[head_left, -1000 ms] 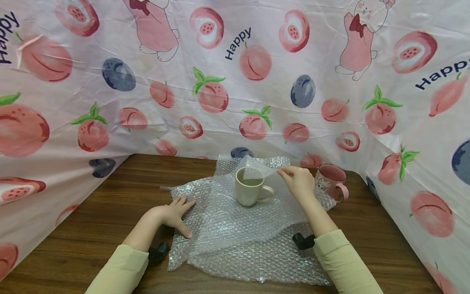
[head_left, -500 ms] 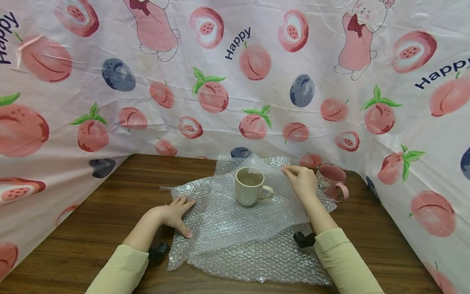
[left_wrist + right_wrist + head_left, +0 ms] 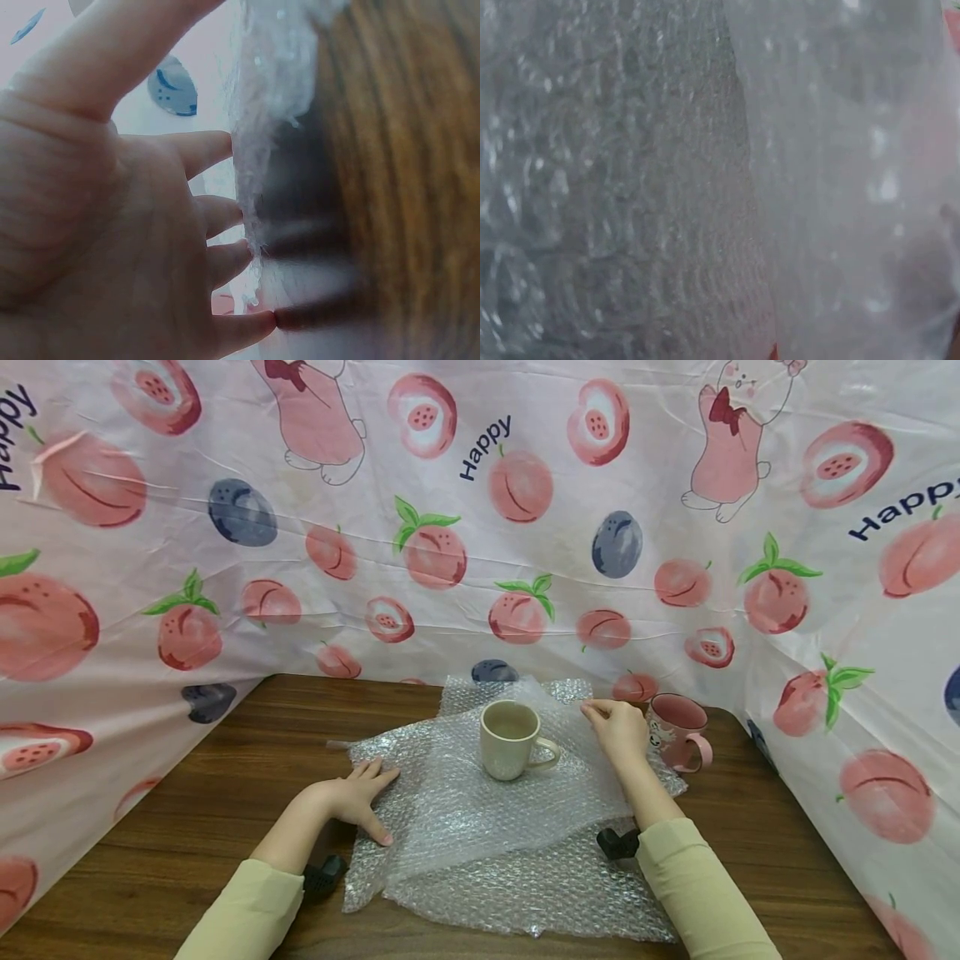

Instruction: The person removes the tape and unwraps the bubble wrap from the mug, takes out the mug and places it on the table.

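Observation:
A cream mug [image 3: 504,755] stands upright on layered sheets of clear bubble wrap [image 3: 480,827], its handle to the right. My left hand [image 3: 348,797] rests with spread fingers on the left edge of the wrap; in the left wrist view its fingertips [image 3: 225,214] touch the plastic. To the right of the cream mug, my right hand [image 3: 621,731] pinches the edge of a wrap sheet between thumb and fingers. Bubble wrap [image 3: 630,180] fills the right wrist view, and the pinching fingertips do not show clearly there.
Just right of my right hand stands a pink mug [image 3: 682,735], partly covered at its base by wrap. Brown wooden table [image 3: 202,810] surrounds the sheets. A fruit-printed cloth [image 3: 322,627] hangs behind and at both sides.
The wrap corner that hung over the cream mug's rim has been drawn back to the right and behind, uncovering the mug. My right hand shifted slightly right; the left hand stayed put.

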{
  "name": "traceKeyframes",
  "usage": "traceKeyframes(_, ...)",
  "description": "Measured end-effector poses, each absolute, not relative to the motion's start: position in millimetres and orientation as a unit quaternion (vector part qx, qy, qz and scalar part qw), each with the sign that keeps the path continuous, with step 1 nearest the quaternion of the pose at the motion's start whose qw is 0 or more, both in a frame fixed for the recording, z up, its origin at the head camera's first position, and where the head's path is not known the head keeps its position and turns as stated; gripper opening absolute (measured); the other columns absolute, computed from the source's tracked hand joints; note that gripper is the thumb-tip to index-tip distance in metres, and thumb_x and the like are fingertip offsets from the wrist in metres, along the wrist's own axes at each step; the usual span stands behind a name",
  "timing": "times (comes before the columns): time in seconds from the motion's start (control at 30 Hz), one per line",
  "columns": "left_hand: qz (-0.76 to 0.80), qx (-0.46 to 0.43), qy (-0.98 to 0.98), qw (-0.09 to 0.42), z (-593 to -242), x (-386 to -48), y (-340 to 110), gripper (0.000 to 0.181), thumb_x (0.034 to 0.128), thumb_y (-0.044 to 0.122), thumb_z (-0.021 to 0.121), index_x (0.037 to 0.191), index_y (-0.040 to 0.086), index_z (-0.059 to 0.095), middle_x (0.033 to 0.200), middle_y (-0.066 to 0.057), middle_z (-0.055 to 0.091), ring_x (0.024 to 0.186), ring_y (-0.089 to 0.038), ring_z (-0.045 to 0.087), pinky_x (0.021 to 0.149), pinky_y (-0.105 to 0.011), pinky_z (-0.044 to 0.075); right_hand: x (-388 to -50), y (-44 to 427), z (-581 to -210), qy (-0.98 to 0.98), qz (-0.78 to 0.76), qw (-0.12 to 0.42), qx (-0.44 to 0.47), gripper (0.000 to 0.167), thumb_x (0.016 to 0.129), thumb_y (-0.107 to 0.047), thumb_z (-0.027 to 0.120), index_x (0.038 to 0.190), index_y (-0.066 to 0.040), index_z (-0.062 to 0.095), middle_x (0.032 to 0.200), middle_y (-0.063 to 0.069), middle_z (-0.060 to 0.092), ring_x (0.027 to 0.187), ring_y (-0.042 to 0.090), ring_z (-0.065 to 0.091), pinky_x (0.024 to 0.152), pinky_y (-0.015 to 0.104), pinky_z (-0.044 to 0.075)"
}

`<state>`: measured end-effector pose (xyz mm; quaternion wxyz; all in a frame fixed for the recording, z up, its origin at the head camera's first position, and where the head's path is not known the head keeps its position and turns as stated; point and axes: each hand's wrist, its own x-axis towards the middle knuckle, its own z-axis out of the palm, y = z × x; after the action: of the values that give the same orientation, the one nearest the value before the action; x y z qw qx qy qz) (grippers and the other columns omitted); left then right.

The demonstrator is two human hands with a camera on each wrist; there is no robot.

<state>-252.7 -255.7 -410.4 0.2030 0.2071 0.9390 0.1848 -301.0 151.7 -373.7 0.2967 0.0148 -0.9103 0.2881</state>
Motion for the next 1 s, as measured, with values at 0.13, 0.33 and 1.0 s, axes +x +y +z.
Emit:
traceKeyframes(0.13, 0.184, 0.207, 0.939, 0.203, -410.1, -252.1, -255.4, 0.111, 0.0704, 0.042, 0.084, 0.151, 0.000, 0.020, 0.153, -0.033, -0.001, 0.138, -0.051, -0.004, 0.101, -0.072, 0.009, -304.9, 154.7, -379.3, -0.915, 0.279, 0.290, 0.004, 0.025, 0.089, -0.027, 0.070, 0.104, -0.008, 0.076, 0.092, 0.009, 0.073, 0.078, 0.032, 0.066, 0.065, 0.048, 0.048)
traceKeyframes(0.33, 0.184, 0.206, 0.939, 0.206, -410.5, -251.9, -254.3, 0.111, 0.0707, 0.042, 0.084, 0.151, 0.000, 0.020, 0.153, -0.033, -0.001, 0.138, -0.051, -0.004, 0.101, -0.072, 0.010, -309.9, 160.1, -386.2, -0.925, 0.253, 0.281, -0.015, 0.024, 0.089, -0.025, 0.070, 0.106, -0.009, 0.075, 0.097, 0.010, 0.072, 0.084, 0.035, 0.066, 0.067, 0.051, 0.049)
traceKeyframes(1.0, 0.186, 0.206, 0.938, 0.207, -409.1, -252.3, -254.5, 0.112, 0.0711, 0.042, 0.083, 0.151, -0.001, 0.019, 0.153, -0.033, -0.002, 0.138, -0.051, -0.005, 0.101, -0.072, 0.009, -306.9, 162.5, -381.4, -0.925, 0.214, 0.311, 0.030, 0.035, 0.085, -0.019, 0.074, 0.117, -0.008, 0.070, 0.110, 0.015, 0.068, 0.091, 0.040, 0.065, 0.070, 0.053, 0.049)
